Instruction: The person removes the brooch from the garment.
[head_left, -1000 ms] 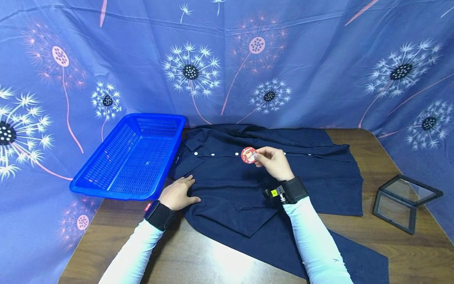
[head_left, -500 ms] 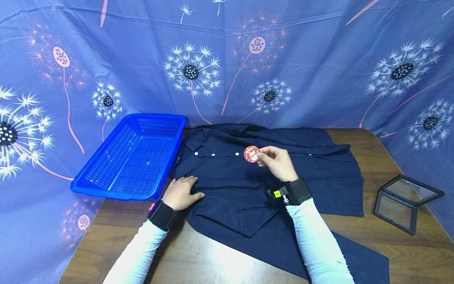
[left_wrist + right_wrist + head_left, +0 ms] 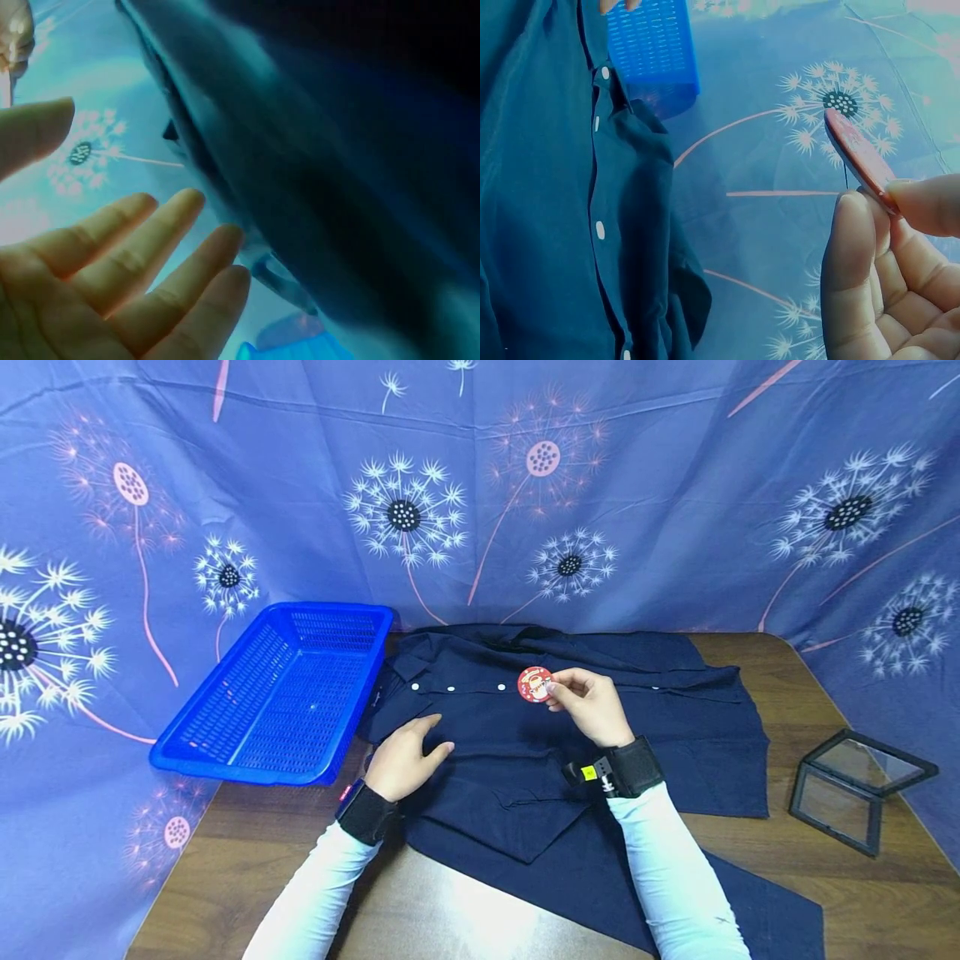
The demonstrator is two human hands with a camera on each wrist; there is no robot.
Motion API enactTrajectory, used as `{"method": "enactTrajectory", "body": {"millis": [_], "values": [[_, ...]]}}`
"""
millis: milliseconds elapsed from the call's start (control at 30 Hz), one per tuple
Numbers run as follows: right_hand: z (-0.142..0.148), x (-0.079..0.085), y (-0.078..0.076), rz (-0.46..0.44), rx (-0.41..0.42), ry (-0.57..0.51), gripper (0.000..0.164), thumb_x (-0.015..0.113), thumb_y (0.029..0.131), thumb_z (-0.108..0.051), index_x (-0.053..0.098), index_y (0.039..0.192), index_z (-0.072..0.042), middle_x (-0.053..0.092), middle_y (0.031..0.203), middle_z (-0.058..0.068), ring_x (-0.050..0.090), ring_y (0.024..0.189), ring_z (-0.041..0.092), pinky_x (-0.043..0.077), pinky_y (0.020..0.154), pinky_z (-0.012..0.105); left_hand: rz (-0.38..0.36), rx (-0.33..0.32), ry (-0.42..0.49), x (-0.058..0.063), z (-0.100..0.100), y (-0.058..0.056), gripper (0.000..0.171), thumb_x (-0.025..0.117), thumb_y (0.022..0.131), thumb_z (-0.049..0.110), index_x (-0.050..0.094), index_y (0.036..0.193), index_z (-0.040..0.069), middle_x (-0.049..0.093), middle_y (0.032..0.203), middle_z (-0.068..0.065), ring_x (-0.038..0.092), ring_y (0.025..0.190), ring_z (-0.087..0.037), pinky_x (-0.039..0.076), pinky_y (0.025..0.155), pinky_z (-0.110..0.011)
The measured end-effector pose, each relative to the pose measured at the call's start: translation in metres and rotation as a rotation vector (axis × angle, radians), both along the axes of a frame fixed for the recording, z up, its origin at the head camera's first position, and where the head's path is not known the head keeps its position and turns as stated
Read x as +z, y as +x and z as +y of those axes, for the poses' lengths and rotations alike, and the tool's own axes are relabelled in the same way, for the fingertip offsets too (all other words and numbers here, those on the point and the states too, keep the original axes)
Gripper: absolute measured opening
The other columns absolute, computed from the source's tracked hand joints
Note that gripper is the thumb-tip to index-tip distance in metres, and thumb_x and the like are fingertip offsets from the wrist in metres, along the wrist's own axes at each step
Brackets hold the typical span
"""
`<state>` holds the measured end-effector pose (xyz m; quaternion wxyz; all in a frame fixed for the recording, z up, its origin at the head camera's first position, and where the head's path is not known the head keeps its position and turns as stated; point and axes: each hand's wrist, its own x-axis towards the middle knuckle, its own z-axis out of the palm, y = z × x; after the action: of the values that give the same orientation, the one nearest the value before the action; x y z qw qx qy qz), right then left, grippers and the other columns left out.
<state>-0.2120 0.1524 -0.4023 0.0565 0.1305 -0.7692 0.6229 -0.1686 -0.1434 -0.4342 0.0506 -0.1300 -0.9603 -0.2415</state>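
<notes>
A navy button-up shirt [image 3: 480, 760] lies spread on the table, with its row of white buttons running across it. Above the shirt front, my right hand [image 3: 592, 706] pinches a round red badge [image 3: 534, 684] by its right edge between thumb and fingers. Seen nearly edge-on in the right wrist view, the badge [image 3: 857, 156] is a thin disc with a fine dark line below it, perhaps its pin. My left hand [image 3: 405, 760] is over the collar end of the shirt, holding nothing. In the left wrist view its fingers [image 3: 127, 266] are extended and slightly spread.
A blue plastic basket [image 3: 270, 710] stands at the left, its right side close to the shirt collar. Two hinged black frames with clear panes [image 3: 836, 810] stand at the right edge of the wooden table [image 3: 757, 852]. A patterned blue curtain [image 3: 480, 485] hangs behind.
My left hand has come off the shirt and moved right, toward the middle. My right hand, still pinching the badge, has shifted slightly to the right.
</notes>
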Motion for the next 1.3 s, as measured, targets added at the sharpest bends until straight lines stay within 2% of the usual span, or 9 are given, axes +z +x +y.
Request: {"method": "enactTrajectory", "body": {"millis": [133, 400, 667, 933, 1300], "values": [[0.0, 0.001, 0.001, 0.003, 0.0, -0.004, 0.02, 0.062, 0.093, 0.001, 0.063, 0.105, 0.016, 0.065, 0.092, 0.036, 0.065, 0.068, 0.001, 0.058, 0.066, 0.023, 0.033, 0.002, 0.069, 0.005, 0.01, -0.001, 0.051, 0.066, 0.092, 0.037, 0.059, 0.133, 0.008, 0.068, 0.124, -0.009, 0.064, 0.117, -0.026, 0.05, 0.097, -0.045], [-0.001, 0.002, 0.004, 0.042, 0.001, 0.003, 0.021, 0.066, 0.092, -0.006, 0.066, 0.103, 0.012, 0.067, 0.089, 0.03, 0.066, 0.07, 0.001, 0.058, 0.067, 0.022, 0.107, -0.015, 0.225, 0.013, 0.028, -0.004, 0.042, 0.066, 0.092, 0.034, 0.065, 0.126, 0.01, 0.071, 0.117, -0.009, 0.068, 0.109, -0.022, 0.052, 0.094, -0.042], [-0.003, 0.006, 0.007, 0.089, 0.011, 0.022, 0.02, 0.067, 0.091, -0.007, 0.068, 0.103, 0.009, 0.069, 0.091, 0.029, 0.067, 0.07, 0.0, 0.058, 0.068, 0.022, 0.098, -0.053, 0.321, 0.019, 0.044, -0.008, 0.041, 0.065, 0.093, 0.034, 0.065, 0.126, 0.009, 0.07, 0.12, -0.008, 0.068, 0.106, -0.021, 0.055, 0.088, -0.04], [-0.002, 0.008, 0.009, 0.124, 0.027, 0.048, 0.017, 0.066, 0.092, -0.004, 0.069, 0.103, 0.009, 0.07, 0.091, 0.028, 0.067, 0.072, -0.001, 0.058, 0.07, 0.021, 0.063, -0.094, 0.434, 0.027, 0.054, -0.013, 0.038, 0.065, 0.094, 0.033, 0.067, 0.122, 0.008, 0.072, 0.111, -0.008, 0.069, 0.101, -0.021, 0.055, 0.087, -0.039], [-0.005, 0.009, 0.011, 0.136, 0.045, 0.106, 0.016, 0.068, 0.091, -0.008, 0.071, 0.103, 0.003, 0.072, 0.096, 0.022, 0.067, 0.075, -0.001, 0.056, 0.071, 0.017, 0.03, -0.082, 0.468, 0.034, 0.061, -0.014, 0.04, 0.059, 0.097, 0.039, 0.066, 0.122, 0.01, 0.072, 0.111, -0.007, 0.069, 0.102, -0.02, 0.055, 0.088, -0.038]]}}
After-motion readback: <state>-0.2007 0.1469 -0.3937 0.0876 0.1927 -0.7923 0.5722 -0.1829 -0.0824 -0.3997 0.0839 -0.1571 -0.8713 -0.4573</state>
